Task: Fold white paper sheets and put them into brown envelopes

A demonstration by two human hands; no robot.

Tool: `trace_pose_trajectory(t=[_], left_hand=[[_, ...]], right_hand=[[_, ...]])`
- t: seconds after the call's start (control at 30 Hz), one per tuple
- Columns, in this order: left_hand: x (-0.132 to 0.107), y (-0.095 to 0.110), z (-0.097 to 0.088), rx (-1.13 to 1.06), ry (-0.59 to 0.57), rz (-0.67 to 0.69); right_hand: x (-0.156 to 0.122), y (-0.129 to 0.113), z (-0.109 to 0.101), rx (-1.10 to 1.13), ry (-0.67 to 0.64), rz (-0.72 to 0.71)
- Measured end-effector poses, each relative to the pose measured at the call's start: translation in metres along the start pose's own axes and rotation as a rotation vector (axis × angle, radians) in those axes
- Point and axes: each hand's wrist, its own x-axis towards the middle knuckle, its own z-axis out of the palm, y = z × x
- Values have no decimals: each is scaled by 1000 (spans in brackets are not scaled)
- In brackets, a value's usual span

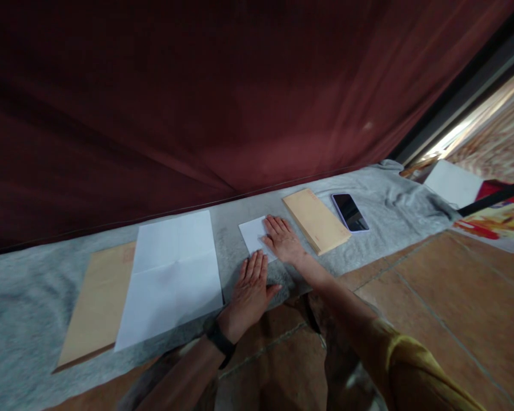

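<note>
A small folded sheet of white paper (252, 231) lies on the grey cloth (229, 245) in front of me. My right hand (283, 240) rests flat on its right part, fingers stretched out. At its near edge, my left hand (252, 285) touches the paper with its fingertips, fingers extended and thumb apart. Left of my hands lies a larger white sheet (175, 279) with a crease across it, partly over a brown envelope (98, 302). Just right of my right hand is a stack of brown envelopes (317, 220).
A phone (350, 212) with a pale purple edge lies right of the envelope stack. Behind the cloth-covered ledge hangs a dark red curtain (240, 103). Tiled floor (432, 297) runs along the near side. A white box-like object (454, 182) and a colourful printed sheet (497, 222) are at far right.
</note>
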Motion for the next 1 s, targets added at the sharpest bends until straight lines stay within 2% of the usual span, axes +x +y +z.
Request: trace_pose_trajectory(t=[0.2, 0.4, 0.5, 0.67, 1.0], left_hand=[[-7, -6, -2, -9, 4, -10], [-8, -8, 0, 2, -20, -17], [-7, -7, -2, 12, -15, -21], [-2, -6, -5, 10, -9, 1], [9, -2, -11, 3, -26, -24]], right_hand=[[-1, 4, 2, -9, 43, 79], [-5, -1, -12, -19, 64, 209], [-7, -6, -20, 1, 36, 290], [-9, -2, -25, 64, -44, 331], [-15, -8, -27, -18, -49, 412]])
